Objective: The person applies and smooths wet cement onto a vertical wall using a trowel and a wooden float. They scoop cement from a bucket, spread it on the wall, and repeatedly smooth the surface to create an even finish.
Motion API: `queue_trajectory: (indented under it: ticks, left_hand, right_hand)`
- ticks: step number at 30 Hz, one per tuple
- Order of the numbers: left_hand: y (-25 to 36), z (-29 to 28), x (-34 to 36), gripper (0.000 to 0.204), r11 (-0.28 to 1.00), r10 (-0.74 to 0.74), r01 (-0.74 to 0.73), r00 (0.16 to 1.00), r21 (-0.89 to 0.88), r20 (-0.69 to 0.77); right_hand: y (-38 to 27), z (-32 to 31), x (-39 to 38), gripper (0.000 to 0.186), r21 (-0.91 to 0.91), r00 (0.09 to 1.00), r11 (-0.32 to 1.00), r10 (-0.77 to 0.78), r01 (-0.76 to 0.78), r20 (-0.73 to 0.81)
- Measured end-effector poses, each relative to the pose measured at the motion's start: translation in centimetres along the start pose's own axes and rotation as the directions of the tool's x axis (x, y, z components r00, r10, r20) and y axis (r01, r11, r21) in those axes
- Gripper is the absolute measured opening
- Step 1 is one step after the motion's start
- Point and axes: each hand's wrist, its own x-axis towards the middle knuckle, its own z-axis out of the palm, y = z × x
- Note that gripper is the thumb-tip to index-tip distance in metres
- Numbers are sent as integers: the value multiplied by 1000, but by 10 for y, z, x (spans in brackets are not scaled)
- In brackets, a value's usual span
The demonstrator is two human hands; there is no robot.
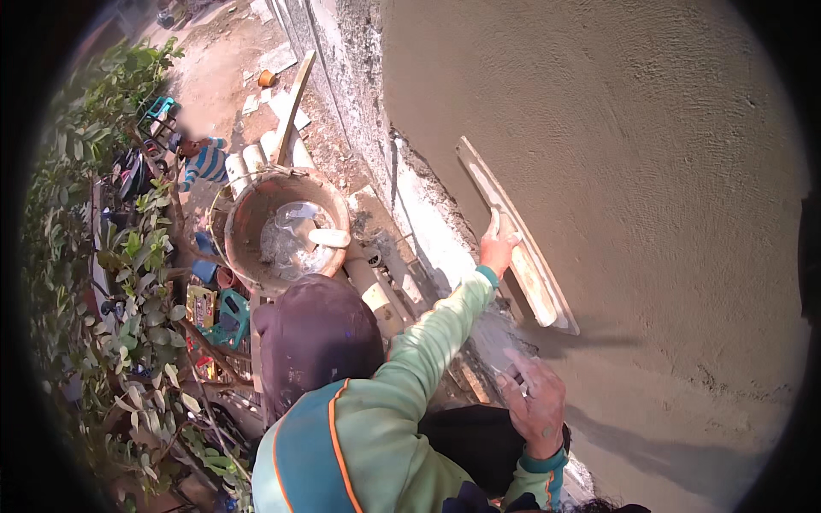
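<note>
My left hand (499, 243) is closed around the handle of a long, pale plastering float (532, 282), which lies slantwise against the wet grey plaster wall (667, 214). Lower down, my right hand (537, 400) is raised near the wall's foot, holding nothing, its fingers apart and slightly bent. Both cuffs are teal on light green sleeves. To the left stands a round mortar bucket (242, 248) with grey residue inside; a trowel (328, 238) with a pale handle rests in it.
Bamboo poles (368, 282) and a wooden plank (295, 107) lie around the bucket. A rounded maroon shape (321, 333), its kind unclear, sits beside my left arm. Leafy branches (111, 282) fill the left. Beyond is a person in a striped shirt (205, 162).
</note>
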Motion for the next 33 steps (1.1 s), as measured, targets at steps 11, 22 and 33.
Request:
queue_trajectory:
  ticks: [11,22,33]
  left_hand:
    - [258,142,-117,99,422,661,-852,523,310,538]
    - [206,40,86,78,804,491,-445,871,394,-16]
    - [-77,-41,111,75,817,-577,570,809,-90,-111]
  right_hand:
    - [6,-4,3,33,5,997,998,-63,63,41]
    - [5,2,17,34,-59,983,982,181,-179,30]
    - [-3,12,33,32,-113,991,986,129,-123,43]
